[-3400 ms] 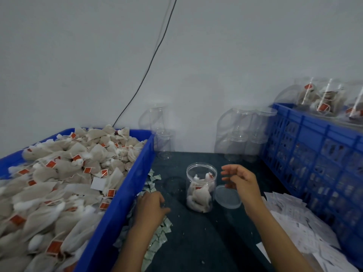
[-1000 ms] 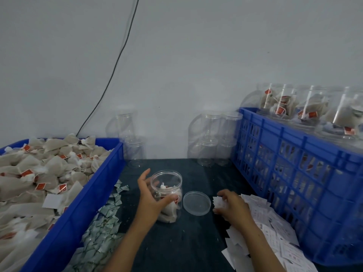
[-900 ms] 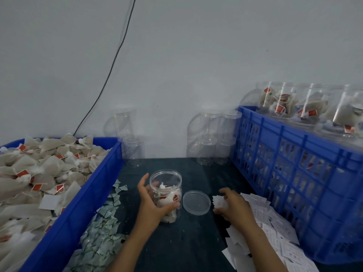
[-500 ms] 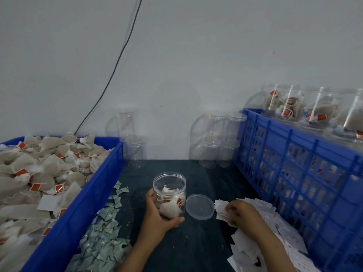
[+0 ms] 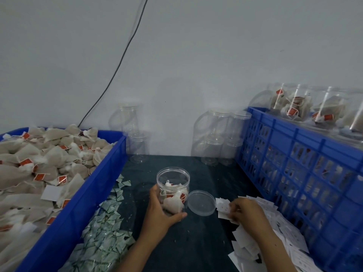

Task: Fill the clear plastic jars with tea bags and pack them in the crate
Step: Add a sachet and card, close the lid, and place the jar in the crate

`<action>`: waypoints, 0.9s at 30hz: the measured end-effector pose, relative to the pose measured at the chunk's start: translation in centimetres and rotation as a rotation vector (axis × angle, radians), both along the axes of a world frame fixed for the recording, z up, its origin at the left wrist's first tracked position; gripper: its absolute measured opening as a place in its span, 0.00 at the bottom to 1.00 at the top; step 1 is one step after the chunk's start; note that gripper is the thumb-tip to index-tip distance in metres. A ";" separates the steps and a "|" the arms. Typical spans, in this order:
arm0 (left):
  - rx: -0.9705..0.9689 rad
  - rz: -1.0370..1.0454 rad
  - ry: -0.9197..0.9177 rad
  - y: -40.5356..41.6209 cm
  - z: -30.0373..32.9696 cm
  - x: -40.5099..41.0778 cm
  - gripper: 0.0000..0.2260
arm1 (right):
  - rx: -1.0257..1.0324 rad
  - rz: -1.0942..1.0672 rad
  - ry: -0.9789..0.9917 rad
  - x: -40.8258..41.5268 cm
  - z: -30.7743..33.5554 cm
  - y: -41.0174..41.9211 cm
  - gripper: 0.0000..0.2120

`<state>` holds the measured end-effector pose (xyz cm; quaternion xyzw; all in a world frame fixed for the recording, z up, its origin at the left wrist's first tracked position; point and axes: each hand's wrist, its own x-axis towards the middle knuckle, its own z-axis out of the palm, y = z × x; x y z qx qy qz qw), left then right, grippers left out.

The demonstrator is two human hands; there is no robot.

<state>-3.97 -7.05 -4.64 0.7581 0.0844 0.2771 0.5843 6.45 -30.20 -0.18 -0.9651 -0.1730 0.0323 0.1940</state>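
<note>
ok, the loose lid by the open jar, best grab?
Probably pinch the rim of the clear lid from above on its right side: it lies flat, disc thin, and the jar held by the left hand crowds its left edge.

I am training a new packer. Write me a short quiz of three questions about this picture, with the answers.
1. True or false: the round clear plastic lid is on the open clear plastic jar.
2. Which hand grips that jar?
A. left hand
B. right hand
C. neither
3. Fill in: the right hand is at the loose pile of small white paper slips, beside the blue lattice plastic ____.

Key:
1. False; it lies on the dark table just right of the jar.
2. A
3. crate
</note>
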 end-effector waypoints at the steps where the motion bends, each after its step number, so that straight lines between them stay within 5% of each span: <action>1: -0.003 -0.004 0.000 0.0 0.0 0.0 0.47 | 0.011 -0.001 -0.006 0.0 0.0 -0.1 0.13; 6: -0.010 0.001 0.004 -0.1 0.1 -0.1 0.46 | 0.072 -0.002 -0.006 -0.2 0.0 0.0 0.16; 10: 0.002 0.001 0.009 -0.1 0.0 -0.1 0.46 | 0.184 -0.009 0.000 -0.2 0.0 -0.1 0.09; 20: 0.080 0.053 -0.043 -0.6 0.3 -0.5 0.42 | 0.525 -0.099 -0.650 -1.6 0.9 -0.2 0.09; 27: 0.206 0.078 -0.060 -0.9 0.6 -0.7 0.44 | 0.617 0.203 -1.174 -3.9 3.3 2.9 0.05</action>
